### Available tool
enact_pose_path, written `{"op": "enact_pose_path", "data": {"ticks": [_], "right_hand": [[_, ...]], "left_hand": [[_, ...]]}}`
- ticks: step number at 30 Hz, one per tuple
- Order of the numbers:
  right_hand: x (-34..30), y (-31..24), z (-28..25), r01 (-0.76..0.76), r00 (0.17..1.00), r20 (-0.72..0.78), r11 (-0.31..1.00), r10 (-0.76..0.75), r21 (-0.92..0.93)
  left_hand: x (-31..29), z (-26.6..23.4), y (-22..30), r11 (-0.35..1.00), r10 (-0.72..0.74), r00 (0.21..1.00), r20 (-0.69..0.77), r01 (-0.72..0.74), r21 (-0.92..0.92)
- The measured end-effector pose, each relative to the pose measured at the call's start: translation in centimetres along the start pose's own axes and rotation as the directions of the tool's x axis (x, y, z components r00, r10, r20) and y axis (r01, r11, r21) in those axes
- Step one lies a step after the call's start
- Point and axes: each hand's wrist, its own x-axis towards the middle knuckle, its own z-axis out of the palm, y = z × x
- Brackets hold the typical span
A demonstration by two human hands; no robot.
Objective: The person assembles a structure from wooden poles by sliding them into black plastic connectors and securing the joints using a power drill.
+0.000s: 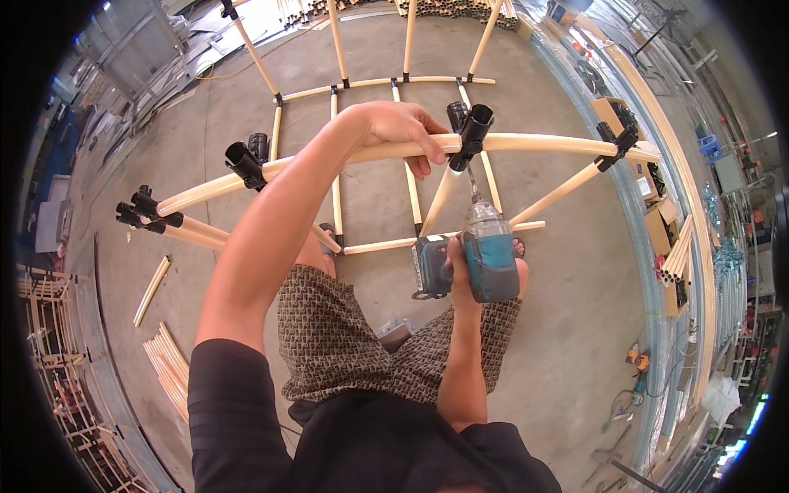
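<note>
My left hand (401, 134) is closed over a long beige pipe (378, 153) that runs across in front of me, its fingers curled down just left of a black pipe joint (468, 144). In my right hand (462, 281) is a teal cordless driver (491, 255), gripped by the handle. The driver's bit (472, 182) points up at the underside of that joint; whether it touches a screw cannot be made out. Other black joints sit along the pipe, one pair (248, 160) to the left and one (616, 146) near the right end.
Beyond the pipe, a beige pipe frame (378, 82) with uprights stands on the concrete floor. Loose pipes (167, 366) lie at left. Cardboard boxes (660, 226) and long metal profiles line the right side, with a yellow power tool (637, 357) near them.
</note>
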Motion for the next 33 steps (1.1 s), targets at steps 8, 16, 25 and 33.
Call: {"op": "enact_pose_path", "data": {"ticks": [8,16,25,33], "right_hand": [[-0.4,2.2,0.6,-0.082,0.996,0.029,0.997,0.082,-0.001],[-0.7,2.0,0.6,0.082,0.996,0.038,0.988,-0.077,-0.133],[0.2,0.9,-0.5,0.04,0.989,0.129,0.964,-0.076,0.263],[0.9,0.1,-0.9,0.134,0.977,0.138,0.974,-0.161,0.184]], "left_hand": [[0.2,-0.6,-0.3,0.999,0.014,1.0,0.018,-0.015,0.032],[0.0,-0.7,-0.2,0.999,-0.029,0.999,0.029,0.03,-0.026],[-0.7,-0.1,0.5,0.997,-0.066,0.997,-0.041,0.065,-0.032],[-1.1,0.1,0.9,0.996,-0.073,0.995,-0.068,0.069,-0.05]]}}
